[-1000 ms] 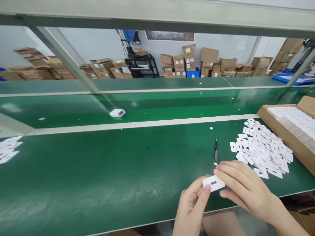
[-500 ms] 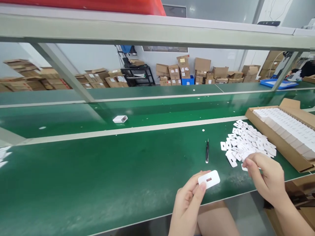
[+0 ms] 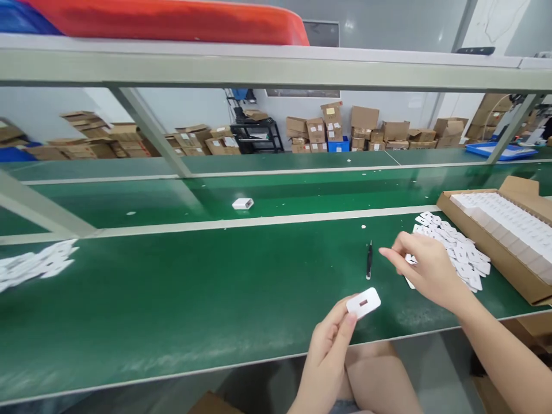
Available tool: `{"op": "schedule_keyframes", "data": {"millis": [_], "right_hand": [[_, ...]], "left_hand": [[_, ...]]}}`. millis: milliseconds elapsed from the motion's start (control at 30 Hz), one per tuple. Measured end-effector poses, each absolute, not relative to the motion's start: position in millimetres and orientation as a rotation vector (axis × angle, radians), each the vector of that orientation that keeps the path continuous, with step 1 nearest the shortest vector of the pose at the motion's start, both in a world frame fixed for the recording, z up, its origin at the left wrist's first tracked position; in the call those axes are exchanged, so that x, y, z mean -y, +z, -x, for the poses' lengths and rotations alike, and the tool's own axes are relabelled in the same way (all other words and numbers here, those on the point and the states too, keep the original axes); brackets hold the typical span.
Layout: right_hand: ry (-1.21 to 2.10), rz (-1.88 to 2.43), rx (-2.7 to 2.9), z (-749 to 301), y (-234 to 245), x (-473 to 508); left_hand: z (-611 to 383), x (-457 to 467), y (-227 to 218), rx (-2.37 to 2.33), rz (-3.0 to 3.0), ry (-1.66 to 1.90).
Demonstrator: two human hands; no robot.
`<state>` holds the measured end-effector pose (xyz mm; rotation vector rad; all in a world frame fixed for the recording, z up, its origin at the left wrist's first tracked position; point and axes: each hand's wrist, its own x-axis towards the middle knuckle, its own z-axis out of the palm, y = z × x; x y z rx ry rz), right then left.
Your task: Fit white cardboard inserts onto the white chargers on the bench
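In the left hand [image 3: 330,339], we see one white card [image 3: 371,299], held above the table [image 3: 194,299] close to its near edge. The grip is closed on one end of it, with the thumb on top and fingers tucked under. A little slot in the card looks dark red inside. The right hand [image 3: 426,267] is over by the loose heap [image 3: 468,261] of white cards, with its fingers curled and its thumb poking left. We can't tell if its grip is holding anything small.

Between the card and that heap, black tweezers [image 3: 369,261] lie on the table. Past the heap sits a brown box [image 3: 495,253] with rows of white things in it. Far to the left we find another white heap [image 3: 38,264].

We would guess the work is partway along: one card is up in the hand, and lots more lie loose. Which heap is done and which is left, we can't say.

The right hand hides part of its heap. The left heap and the brown box are cut off by the picture's sides, and the left heap is blurry.
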<state>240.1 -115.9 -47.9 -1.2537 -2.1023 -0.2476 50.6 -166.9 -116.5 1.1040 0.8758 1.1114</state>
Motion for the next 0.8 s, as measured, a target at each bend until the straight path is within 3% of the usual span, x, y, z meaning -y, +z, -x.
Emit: {"op": "schedule_keyframes", "data": {"millis": [300, 800], "right_hand": [[0.079, 0.844, 2.619, -234, -58, 134], [0.023, 0.825, 2.595, -236, -73, 109]], "left_hand": [[-51, 159, -128, -0.811, -0.902, 1.137], [-51, 139, -138, -0.689, -0.986, 1.08]]}}
